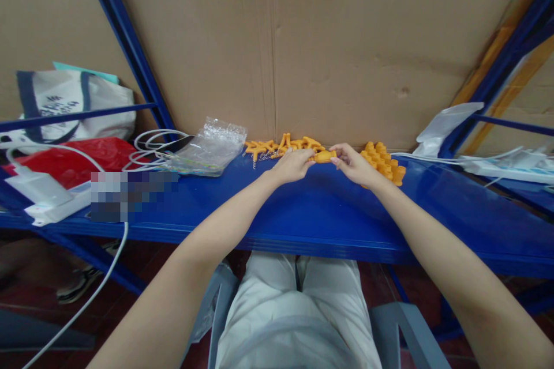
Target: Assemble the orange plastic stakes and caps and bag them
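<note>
The left hand (294,166) and the right hand (354,165) met over the far part of the blue bench (303,213), with a small orange piece (324,157) between them. The left hand pinched its left end between thumb and fingers, and the right hand pinched its right end with the fingertips. The piece was held near the far edge, in front of a tall cardboard sheet (277,40).

Just beyond the left hand and to its left lay a loose pile of orange handles (261,147), several with metal spirals sticking out. To the right, partly behind the right hand and wrist, stood a tight cluster of orange knobbed parts (385,164).

Farther left, a clear plastic bag (214,147) lay near coiled white cables (149,147). Beyond these were a red bag (86,155) and a white tote bag (95,104) with dark straps. A white power strip (60,207) sat at the near left. On the far right, a whitish translucent object (445,127) leaned by the blue frame (497,63).
</note>
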### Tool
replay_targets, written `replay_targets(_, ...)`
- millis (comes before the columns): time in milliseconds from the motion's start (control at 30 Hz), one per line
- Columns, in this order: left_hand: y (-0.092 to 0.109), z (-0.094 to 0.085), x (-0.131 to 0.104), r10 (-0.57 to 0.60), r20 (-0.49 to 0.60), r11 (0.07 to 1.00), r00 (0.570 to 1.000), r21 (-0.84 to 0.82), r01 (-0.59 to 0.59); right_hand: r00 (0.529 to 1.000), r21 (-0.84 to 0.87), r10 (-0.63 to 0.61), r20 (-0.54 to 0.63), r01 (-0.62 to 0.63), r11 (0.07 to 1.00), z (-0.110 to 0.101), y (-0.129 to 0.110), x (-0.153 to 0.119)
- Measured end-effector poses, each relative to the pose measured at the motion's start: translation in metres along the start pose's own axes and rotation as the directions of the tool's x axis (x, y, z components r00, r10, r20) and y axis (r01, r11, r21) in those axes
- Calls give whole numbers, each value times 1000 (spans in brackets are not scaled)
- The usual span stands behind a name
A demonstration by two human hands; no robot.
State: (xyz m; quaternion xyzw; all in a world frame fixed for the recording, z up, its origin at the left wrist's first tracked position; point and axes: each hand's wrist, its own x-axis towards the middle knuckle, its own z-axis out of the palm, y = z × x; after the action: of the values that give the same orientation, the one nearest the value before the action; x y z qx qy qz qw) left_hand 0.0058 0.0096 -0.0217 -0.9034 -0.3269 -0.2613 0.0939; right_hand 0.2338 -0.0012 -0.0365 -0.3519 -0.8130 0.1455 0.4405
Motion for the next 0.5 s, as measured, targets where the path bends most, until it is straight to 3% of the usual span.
replay_targets(100, 0, -1, -1, -23, -27, 999, 999, 35, 23, 1000, -38, -9, -26, 8, 999, -1, 1, -1)
replay_targets(233, 0, -3, -2, -167, -105, 981, 980, 80, 175, 997, -24, 3, -74, -4, 1000, -5, 1, 0)
replay_targets(367, -1, 0, -1, -326, -117, 945, 938, -21, 326, 996, 12, 12, -85, -11, 1000, -7, -1, 0)
replay_targets(500, -3, 5, 0, -368, -148, 928, 918, -112, 354, 995, 33, 22, -92, -19, 999, -8, -5, -1)
